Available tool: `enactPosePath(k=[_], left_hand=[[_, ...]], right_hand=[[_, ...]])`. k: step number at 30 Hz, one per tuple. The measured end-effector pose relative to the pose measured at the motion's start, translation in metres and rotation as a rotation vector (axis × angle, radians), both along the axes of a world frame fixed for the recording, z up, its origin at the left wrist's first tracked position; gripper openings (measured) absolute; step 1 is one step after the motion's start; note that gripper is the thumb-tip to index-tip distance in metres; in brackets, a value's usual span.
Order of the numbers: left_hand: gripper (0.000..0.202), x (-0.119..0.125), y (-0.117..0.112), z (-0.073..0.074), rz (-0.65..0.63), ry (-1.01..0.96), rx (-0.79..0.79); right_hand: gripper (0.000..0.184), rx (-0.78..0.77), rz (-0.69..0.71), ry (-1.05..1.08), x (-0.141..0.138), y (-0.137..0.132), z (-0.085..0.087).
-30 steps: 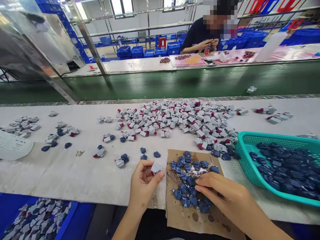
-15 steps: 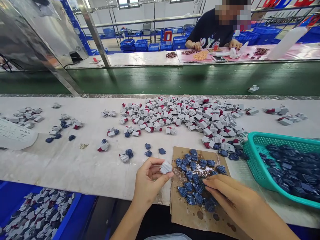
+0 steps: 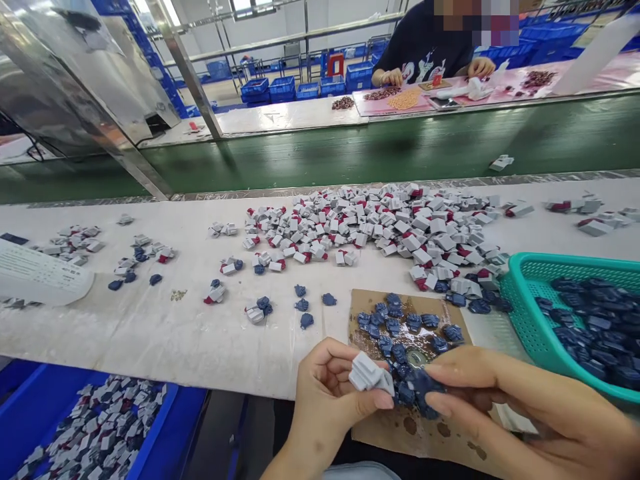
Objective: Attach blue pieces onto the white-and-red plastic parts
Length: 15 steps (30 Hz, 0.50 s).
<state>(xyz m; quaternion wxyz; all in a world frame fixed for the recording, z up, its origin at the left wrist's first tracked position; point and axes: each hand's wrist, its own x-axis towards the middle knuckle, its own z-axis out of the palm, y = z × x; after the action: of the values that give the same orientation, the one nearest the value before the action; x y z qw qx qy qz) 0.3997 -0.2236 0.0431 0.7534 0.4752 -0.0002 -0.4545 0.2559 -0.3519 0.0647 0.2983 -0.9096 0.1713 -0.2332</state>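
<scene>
Between the thumb and fingers of my left hand (image 3: 327,407) is a light grey plastic piece (image 3: 367,373), its stepped side facing up. My right hand (image 3: 490,393) pinches a dark blue plastic piece (image 3: 425,387) close to the grey one; whether the two touch I cannot tell. Below both hands lies a wet, stained cardboard sheet (image 3: 375,430). Several dark blue pieces (image 3: 393,327) are spread over it, partly hidden by my hands. A few loose blue pieces (image 3: 301,305) sit on the white tabletop left of the cardboard.
A large heap of grey and dark red pieces (image 3: 360,220) covers the table's middle. At right stands a teal basket (image 3: 517,327) of blue pieces. A blue bin (image 3: 163,427) is low at left. Beyond the green conveyor (image 3: 300,163), a co-worker (image 3: 425,50) sits at another table.
My right hand has lifted a blue piece from the cardboard and moved toward the left hand. The left hand has shifted right and nearer with the grey piece. One more loose blue piece shows on the table.
</scene>
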Motion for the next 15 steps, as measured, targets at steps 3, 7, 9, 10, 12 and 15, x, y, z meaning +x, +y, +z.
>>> enactPosePath(k=[3,7,9,10,12,15], left_hand=[[0.045,-0.004,-0.002,0.007,-0.038,-0.018,0.008],[0.046,-0.004,-0.002,0.01,-0.071,-0.026,0.021],[0.046,-0.004,-0.002,0.009,-0.074,-0.022,0.017],[0.045,-0.004,-0.003,0.009,-0.074,-0.023,0.013],[0.044,-0.005,-0.004,0.006,-0.078,-0.039,0.017],[0.043,-0.006,-0.005,-0.001,-0.104,-0.102,-0.023]], right_hand=[[0.008,-0.038,0.043,-0.021,0.006,0.003,0.003],[0.007,0.005,0.082,-0.002,0.007,0.001,0.002],[0.009,0.009,0.094,0.007,0.007,0.0,0.002],[0.009,0.012,0.097,0.01,0.006,0.0,0.002],[0.009,0.033,0.112,0.021,0.006,0.0,0.002],[0.01,0.097,0.139,0.027,0.008,-0.002,0.002]])
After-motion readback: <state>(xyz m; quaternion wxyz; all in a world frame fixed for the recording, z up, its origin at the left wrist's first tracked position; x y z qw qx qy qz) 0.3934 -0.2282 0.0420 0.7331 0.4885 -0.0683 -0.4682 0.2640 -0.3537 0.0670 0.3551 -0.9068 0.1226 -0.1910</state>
